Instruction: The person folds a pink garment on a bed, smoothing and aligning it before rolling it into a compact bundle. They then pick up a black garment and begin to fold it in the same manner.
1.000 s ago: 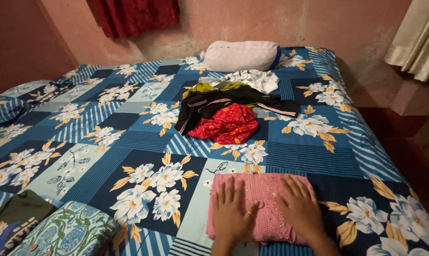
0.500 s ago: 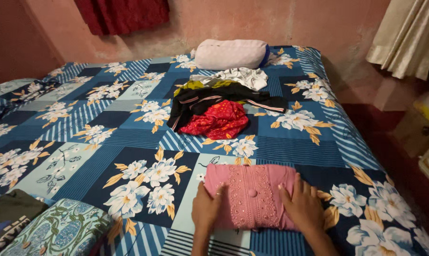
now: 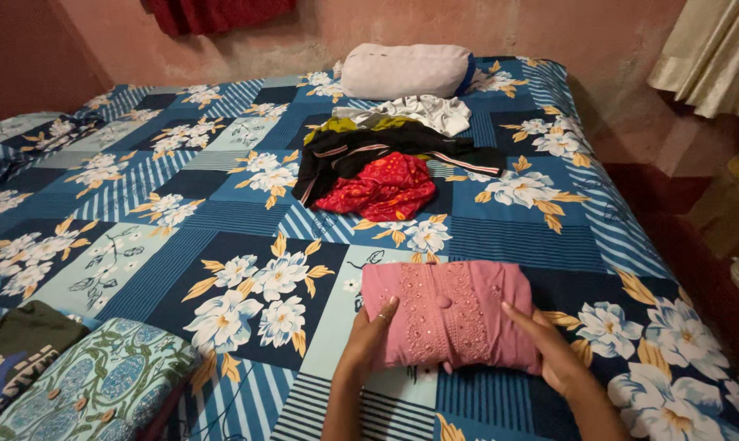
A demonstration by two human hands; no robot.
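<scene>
Far left, near edge of bed (image 3: 549,245): stack of folded clothes (image 3: 84,392), green-blue patterned piece on top, dark pieces beside it, partly cut off by the frame. Bed cover is blue w/ white flowers.

Left-centre of the bed: wide stretch of bare cover from the stack up to the wall, nothing lying on it. Crumpled bit of cover at far left edge.

Centre, near edge: folded pink garment (image 3: 451,314), embroidered panel facing up, flat on the cover, lying just short of the bed's near edge. Left hand (image 3: 368,339) at its left edge, fingers curled round that edge, ring visible; thumb hidden under or behind the cloth. Right hand (image 3: 553,347) at its right edge, fingers (image 3: 523,318) laid over the top corner, palm underneath or beside, cannot tell which. Both hands grip the garment by its sides.

Centre, further up: loose heap of clothes (image 3: 386,163), red printed piece in front, black w/ stripes over it, yellow-green and white behind. Heap well apart from the pink garment, a strip of bare cover between. White pillow (image 3: 406,71) at the head, touching the heap's white piece or just beside it.

Right: bed edge drops to dark floor (image 3: 696,237), narrow gap to the wall. Pale curtain (image 3: 712,57) top right.
</scene>
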